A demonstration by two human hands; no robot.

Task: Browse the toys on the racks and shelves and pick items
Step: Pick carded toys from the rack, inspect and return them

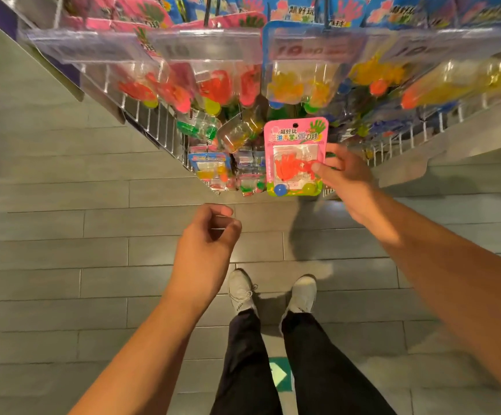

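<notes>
My right hand (pixel 345 175) pinches a pink blister card (pixel 295 139) by its right edge, thumb on the front. The card carries a red sticky-hand toy and two small balls, one blue and one yellow-green. It is held upright in front of the wire rack (pixel 165 130). My left hand (pixel 210 235) hovers lower and to the left, fingers loosely curled, holding nothing. Rows of similar pink and blue toy cards (pixel 300 76) hang from pegs above, with red, orange and yellow sticky hands inside.
Clear price-tag holders (pixel 204 46) stick out from the peg ends toward me. A lower wire basket (pixel 213 169) holds more packs. A white shelf ledge (pixel 453 139) runs to the right. Grey plank floor (pixel 63 235) lies below, with my shoes and a green floor marker (pixel 279 375).
</notes>
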